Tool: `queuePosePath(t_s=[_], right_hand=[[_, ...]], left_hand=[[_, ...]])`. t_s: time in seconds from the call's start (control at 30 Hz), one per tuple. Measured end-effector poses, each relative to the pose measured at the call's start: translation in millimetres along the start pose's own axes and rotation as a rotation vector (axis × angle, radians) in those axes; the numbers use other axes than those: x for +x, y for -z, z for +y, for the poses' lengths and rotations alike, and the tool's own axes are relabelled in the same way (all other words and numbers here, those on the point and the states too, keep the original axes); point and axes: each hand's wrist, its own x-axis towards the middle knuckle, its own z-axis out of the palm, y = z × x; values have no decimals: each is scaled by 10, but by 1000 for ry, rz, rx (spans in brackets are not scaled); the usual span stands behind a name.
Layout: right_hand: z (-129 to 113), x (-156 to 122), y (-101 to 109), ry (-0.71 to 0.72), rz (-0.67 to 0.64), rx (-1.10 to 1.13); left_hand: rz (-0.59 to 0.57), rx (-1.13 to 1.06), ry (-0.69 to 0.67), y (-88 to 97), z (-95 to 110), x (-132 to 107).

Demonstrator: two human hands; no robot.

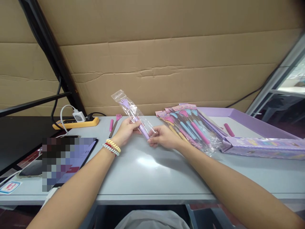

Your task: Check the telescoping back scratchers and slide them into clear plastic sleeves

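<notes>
While in clear plastic point(138, 112), a purple scratcher point(144, 130) in the grip of left hand point(128, 128) and right hand point(164, 137).

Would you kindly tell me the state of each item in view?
Purple back scratcher: bagged, held by left hand and right hand.
Pink back scratcher: unbagged, lying flat.
Multicolored back scratchers: bagged, piled together.
Purple box: open, pink tube inside.
Tablet: screen lit.
Power strip: charger plugged in.

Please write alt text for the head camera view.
A person's left hand and right hand hold a clear plastic bag containing a purple hand-shaped scratcher above a pale grey table. At right, similar multicoloured bagged scratchers lie beside an open purple box.
</notes>
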Motion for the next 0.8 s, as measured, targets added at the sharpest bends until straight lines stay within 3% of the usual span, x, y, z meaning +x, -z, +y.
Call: queuePosePath(t_s=[0.3,0.43,0.53,0.63,0.8], right_hand=[[-6,-2,-63,73,168,-266],[25,-14,-14,138,215,-395],[44,-47,27,263,114,-360],[53,-55,50,418,25,-506],[49,-14,58,604,154,-770]], left_hand=[[-160,12,124,-57,-32,-50],[-103,28,93,-37,-19,-26],[-19,31,54,11,-2,6],[47,24,49,52,9,28],[49,27,69,58,-3,36]])
